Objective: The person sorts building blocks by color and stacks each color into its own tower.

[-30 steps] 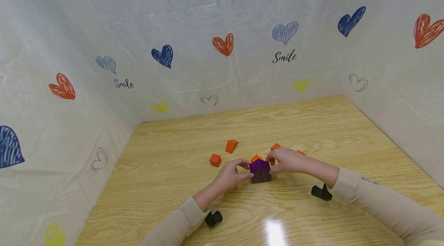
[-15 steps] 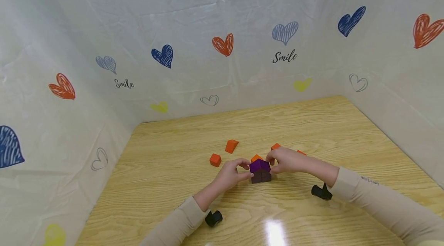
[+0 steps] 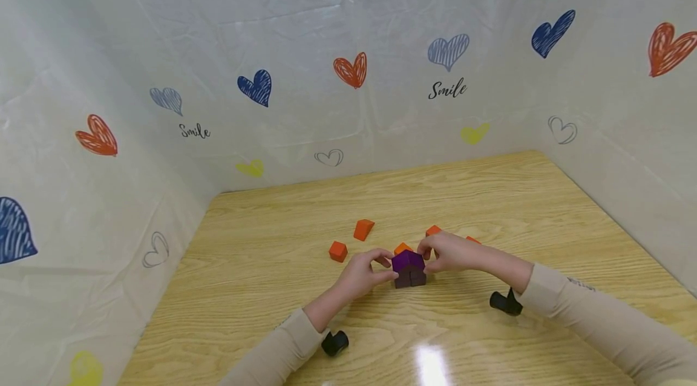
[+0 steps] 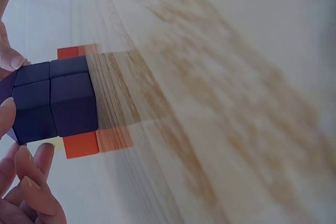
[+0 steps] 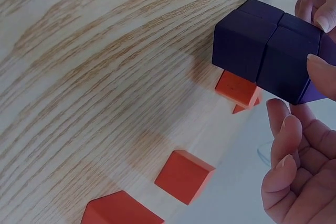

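Observation:
A small house-shaped stack of dark purple blocks stands on the table between both hands, with a brighter purple peaked top. My left hand holds the stack's left side near the top, thumb in front and fingers towards the back. On the right side, my right hand grips it likewise between thumb and fingers. The left wrist view shows the dark blocks pressed close, with thin seams between them. Just behind the stack sits an orange block, partly hidden.
To the left lie an orange cube and an orange wedge-like block. Past the right hand, an orange block and another orange piece are partly covered by it. A heart-printed sheet walls the wooden table.

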Demonstrator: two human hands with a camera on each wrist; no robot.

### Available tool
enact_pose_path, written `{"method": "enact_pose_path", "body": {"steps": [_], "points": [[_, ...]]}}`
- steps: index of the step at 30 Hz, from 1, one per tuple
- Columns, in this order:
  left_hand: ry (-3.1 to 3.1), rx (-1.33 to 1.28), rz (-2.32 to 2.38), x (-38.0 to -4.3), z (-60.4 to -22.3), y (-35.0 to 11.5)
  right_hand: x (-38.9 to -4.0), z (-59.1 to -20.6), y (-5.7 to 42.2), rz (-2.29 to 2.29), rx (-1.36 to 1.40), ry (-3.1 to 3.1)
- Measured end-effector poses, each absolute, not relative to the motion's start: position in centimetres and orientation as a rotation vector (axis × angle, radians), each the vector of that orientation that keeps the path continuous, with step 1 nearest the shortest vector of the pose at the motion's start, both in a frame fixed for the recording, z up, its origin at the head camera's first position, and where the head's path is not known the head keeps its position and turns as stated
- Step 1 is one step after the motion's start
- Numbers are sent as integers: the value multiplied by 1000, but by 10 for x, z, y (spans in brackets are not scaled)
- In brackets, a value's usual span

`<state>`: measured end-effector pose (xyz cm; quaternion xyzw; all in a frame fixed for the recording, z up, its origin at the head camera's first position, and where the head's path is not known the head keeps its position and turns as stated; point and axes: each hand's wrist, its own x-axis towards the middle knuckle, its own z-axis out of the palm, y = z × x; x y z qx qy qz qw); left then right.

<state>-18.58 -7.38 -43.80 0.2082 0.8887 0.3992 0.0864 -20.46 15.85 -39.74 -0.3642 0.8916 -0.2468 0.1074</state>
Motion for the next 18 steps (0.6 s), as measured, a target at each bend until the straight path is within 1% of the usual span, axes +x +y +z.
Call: {"method": "enact_pose_path", "body": {"steps": [4, 9, 14, 18], "points": [[2628, 624, 1207, -190, -436, -81, -206, -392, 165, -683, -1020, 2656], [2662, 628, 1252, -200, -428, -99, -213, -379, 184, -758, -910, 2742], [2731, 550, 1283, -207, -424, -121, -220, -372, 208, -821, -820, 2866], [2757, 460, 1339, -211, -424, -136, -223, -375, 224, -863, -766, 2949]]}}
